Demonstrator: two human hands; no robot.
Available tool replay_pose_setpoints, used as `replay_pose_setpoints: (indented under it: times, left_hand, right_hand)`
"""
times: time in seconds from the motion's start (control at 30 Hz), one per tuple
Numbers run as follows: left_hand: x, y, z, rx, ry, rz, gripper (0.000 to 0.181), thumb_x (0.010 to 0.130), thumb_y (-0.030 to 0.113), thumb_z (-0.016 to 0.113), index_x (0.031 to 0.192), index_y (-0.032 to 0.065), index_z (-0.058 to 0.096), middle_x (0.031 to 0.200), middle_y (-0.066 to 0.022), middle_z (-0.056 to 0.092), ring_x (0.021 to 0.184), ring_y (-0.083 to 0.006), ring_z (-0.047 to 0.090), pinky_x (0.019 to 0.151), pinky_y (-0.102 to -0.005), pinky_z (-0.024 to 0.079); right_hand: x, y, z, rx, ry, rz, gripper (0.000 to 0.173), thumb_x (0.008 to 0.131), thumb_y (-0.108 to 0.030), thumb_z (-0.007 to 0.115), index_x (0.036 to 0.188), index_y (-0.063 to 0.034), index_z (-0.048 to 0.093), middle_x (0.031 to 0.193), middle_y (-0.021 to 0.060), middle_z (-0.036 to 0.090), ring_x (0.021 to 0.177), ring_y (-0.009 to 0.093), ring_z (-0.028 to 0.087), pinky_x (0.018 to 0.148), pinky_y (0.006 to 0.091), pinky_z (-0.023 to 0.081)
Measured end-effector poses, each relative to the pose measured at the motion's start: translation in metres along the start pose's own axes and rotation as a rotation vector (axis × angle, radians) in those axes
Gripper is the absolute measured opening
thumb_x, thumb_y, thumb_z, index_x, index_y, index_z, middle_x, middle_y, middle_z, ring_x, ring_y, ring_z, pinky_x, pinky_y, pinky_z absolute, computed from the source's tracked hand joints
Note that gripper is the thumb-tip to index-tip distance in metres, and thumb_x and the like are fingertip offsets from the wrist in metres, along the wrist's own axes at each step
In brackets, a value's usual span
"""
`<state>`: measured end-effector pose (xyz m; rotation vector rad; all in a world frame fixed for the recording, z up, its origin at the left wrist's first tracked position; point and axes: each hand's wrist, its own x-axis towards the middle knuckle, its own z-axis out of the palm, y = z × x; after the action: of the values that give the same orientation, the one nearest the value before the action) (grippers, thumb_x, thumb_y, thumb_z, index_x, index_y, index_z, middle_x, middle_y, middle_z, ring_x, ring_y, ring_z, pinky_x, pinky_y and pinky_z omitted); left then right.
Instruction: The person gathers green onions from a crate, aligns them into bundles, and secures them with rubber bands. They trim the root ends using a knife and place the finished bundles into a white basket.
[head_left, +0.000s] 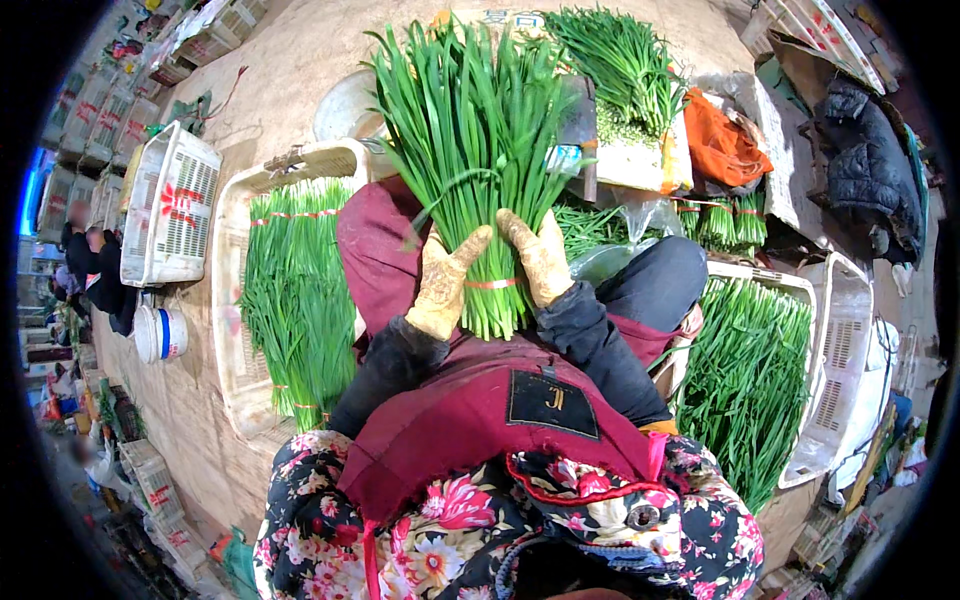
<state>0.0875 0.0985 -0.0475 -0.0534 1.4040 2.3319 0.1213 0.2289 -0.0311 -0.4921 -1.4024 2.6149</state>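
A large bunch of green garlic chives (480, 150) stands upright before me, leaves pointing away and pale stems toward my apron. One orange-red band (491, 284) circles its stems. My left hand (442, 281), in a dirty cream glove, grips the bunch from the left, thumb lying across the front. From the right, my right hand (538, 255), gloved alike, holds the same bunch, its thumb near the other one. The fingers behind the stems are hidden. The bunch rises above my lap, over the dark red apron (480, 397).
Banded chives (300, 300) fill a plastic crate (232, 322) at left; another filled crate (806, 300) stands at right. Loose chives (622, 67) lie on a low stand beyond, beside an orange cloth (720, 142). A metal basin (341, 105) and white bucket (172, 334) stand on the floor.
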Motion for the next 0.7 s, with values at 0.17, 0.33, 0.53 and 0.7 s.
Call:
replay_pose_setpoints:
  times: [0.17, 0.33, 0.53, 0.7]
  left_hand:
    - [0.003, -0.011, -0.009, 0.041, -0.022, -0.042, 0.056, 0.079, 0.009, 0.077, 0.127, 0.0023, 0.05, 0.116, -0.0067, 0.063, 0.103, -0.0189, 0.061, 0.093, -0.0335, 0.047]
    - [0.002, -0.001, -0.003, 0.01, -0.096, -0.08, 0.067, 0.08, 0.016, 0.077, 0.137, 0.0055, 0.042, 0.13, -0.008, 0.054, 0.118, -0.022, 0.053, 0.098, -0.0373, 0.046]
    - [0.037, 0.017, -0.024, -0.123, -0.248, -0.117, 0.064, 0.081, 0.026, 0.076, 0.134, 0.0046, 0.046, 0.123, -0.0083, 0.059, 0.111, -0.0215, 0.057, 0.097, -0.0369, 0.047]
    - [0.024, 0.018, -0.009, -0.118, -0.076, -0.091, 0.06, 0.082, 0.022, 0.075, 0.132, 0.0049, 0.046, 0.122, -0.0083, 0.059, 0.107, -0.0218, 0.06, 0.092, -0.0381, 0.05]
  right_hand:
    - [0.003, 0.026, -0.016, -0.237, 0.125, -0.123, 0.035, 0.091, -0.01, 0.061, 0.123, 0.0007, 0.052, 0.116, 0.0089, 0.061, 0.099, 0.018, 0.058, 0.089, 0.0322, 0.047]
    - [-0.001, 0.025, -0.018, -0.112, 0.104, -0.132, 0.037, 0.092, -0.01, 0.06, 0.127, -0.0005, 0.051, 0.116, 0.0077, 0.061, 0.102, 0.018, 0.057, 0.09, 0.0316, 0.046]
    - [-0.006, 0.014, -0.011, -0.125, -0.026, -0.049, 0.043, 0.09, -0.016, 0.065, 0.127, -0.0009, 0.048, 0.117, 0.0067, 0.06, 0.102, 0.016, 0.057, 0.091, 0.0308, 0.045]
    - [-0.009, -0.005, -0.003, 0.05, -0.174, 0.109, 0.066, 0.085, -0.013, 0.072, 0.138, -0.0023, 0.033, 0.126, 0.0101, 0.055, 0.11, 0.02, 0.055, 0.098, 0.0324, 0.043]
